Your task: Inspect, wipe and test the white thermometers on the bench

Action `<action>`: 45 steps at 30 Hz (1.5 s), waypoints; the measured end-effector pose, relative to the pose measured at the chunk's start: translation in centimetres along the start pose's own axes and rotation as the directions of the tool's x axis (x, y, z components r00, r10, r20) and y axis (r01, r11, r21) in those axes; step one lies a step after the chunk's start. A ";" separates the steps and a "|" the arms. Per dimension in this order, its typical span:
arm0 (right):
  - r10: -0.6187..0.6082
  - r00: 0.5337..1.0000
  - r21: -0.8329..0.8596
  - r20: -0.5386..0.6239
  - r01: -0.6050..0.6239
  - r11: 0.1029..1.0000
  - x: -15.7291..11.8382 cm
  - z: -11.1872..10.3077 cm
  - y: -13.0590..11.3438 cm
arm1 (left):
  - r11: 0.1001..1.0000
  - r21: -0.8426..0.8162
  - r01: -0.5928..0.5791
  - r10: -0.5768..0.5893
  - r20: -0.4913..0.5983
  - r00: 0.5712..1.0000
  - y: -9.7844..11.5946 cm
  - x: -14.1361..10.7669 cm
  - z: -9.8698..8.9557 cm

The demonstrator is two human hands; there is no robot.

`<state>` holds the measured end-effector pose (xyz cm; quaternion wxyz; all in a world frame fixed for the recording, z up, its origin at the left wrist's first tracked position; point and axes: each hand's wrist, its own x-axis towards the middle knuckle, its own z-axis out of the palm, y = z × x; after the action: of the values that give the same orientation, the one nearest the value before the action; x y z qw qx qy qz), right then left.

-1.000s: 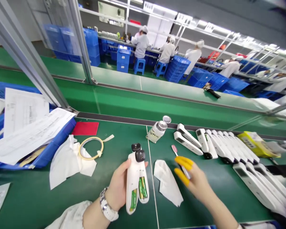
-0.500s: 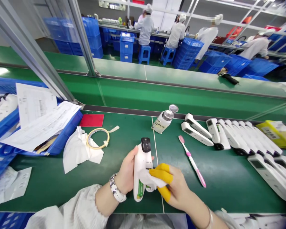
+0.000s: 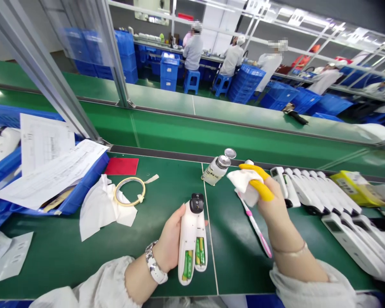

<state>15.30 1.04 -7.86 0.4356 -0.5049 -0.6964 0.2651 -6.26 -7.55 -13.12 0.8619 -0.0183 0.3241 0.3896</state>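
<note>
Near the desk's front edge [image 3: 244,293], our left fingers [image 3: 179,212] close around two white devices [image 3: 187,231], seemingly to expose the batteries [image 3: 188,264], while our right fingers [image 3: 261,189] pinch a cloth [image 3: 244,180].

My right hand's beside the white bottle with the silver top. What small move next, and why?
I'd probably ease the right hand, holding a crumpled white cloth, slightly left onto the silver metal top of the white bottle: its round lid stands open, the cloth is close by, and the left hand holds both white handheld devices clear.
</note>
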 end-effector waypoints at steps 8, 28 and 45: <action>0.025 0.995 -0.479 0.101 0.026 0.877 6.0 0.4 0.7 | 1.000 0.010 -0.005 0.005 0.017 1.000 -0.1 -0.4 0.0; -0.152 0.915 -0.769 0.373 0.396 0.502 5.7 1.0 -0.7 | 0.999 0.032 -0.027 0.027 -0.015 1.000 0.1 -0.1 -0.3; -0.418 0.790 -0.299 0.449 0.573 0.763 -2.0 4.2 -5.0 | 0.994 -0.081 -0.068 0.076 0.096 0.993 0.2 -0.1 -0.5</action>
<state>9.44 -2.29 -6.49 0.2383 -0.3234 -0.9132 0.0687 -6.74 -7.66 -13.41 0.8607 -0.0209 0.2662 0.4334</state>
